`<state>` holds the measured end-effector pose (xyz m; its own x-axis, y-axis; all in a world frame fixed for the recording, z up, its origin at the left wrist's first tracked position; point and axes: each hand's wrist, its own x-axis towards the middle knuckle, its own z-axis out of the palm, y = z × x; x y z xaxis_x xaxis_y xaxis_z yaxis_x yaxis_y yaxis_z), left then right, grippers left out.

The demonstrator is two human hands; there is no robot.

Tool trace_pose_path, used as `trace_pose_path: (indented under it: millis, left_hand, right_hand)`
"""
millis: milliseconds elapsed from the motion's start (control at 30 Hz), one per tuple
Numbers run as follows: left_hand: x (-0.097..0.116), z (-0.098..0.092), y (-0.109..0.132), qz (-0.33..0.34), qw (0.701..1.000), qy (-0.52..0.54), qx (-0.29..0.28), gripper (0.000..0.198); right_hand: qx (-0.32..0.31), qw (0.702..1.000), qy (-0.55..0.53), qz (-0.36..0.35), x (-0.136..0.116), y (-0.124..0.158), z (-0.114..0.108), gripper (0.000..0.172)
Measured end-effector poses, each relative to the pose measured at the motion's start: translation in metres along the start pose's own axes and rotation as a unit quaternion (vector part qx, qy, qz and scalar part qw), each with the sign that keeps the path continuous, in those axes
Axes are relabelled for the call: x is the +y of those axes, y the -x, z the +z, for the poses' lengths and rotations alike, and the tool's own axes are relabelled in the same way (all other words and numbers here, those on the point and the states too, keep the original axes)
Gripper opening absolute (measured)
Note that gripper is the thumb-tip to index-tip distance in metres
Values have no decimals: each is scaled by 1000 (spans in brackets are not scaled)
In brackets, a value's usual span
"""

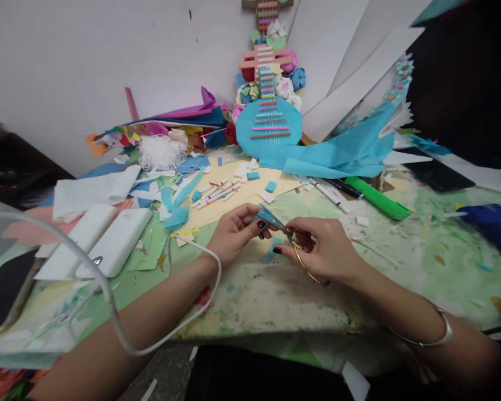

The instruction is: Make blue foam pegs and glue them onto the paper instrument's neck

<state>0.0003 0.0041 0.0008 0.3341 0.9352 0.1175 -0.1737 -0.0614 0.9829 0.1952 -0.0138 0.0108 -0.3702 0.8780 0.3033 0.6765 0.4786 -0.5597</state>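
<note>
Over the front middle of the table, my left hand [237,231] pinches a small piece of blue paper [264,217] between thumb and fingers. My right hand [323,245] is closed around the gold handles of a pair of scissors [303,259]. The blades point left and meet the blue paper near my left fingertips; whether they are cutting into it is too small to tell. A small blue scrap [272,250] lies on the table just beneath the hands. Behind them, several thin white sticks with dark ends [219,194] and little white and blue pieces [266,196] rest on yellow paper.
A blue paper instrument [269,125] leans on the wall. Green [378,197] and dark blue [490,231] items lie right, near a black phone [438,169]. White power bank [119,242], tangled white string [162,152] and another phone [8,289] lie left. A white cable [108,295] loops over my left forearm.
</note>
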Motion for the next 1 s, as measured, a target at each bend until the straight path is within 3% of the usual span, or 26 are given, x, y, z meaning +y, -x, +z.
trace_pose_path:
  millis: [467,1000]
  left_hand:
    - [-2,-1,0,4,999,24,-33,17]
    - [-3,-2,0,-3,999,20,-26,21]
  right_hand:
    - [10,1000,-11,-5,1,1,1,35]
    - [42,999,5,-10,4,2,5,33]
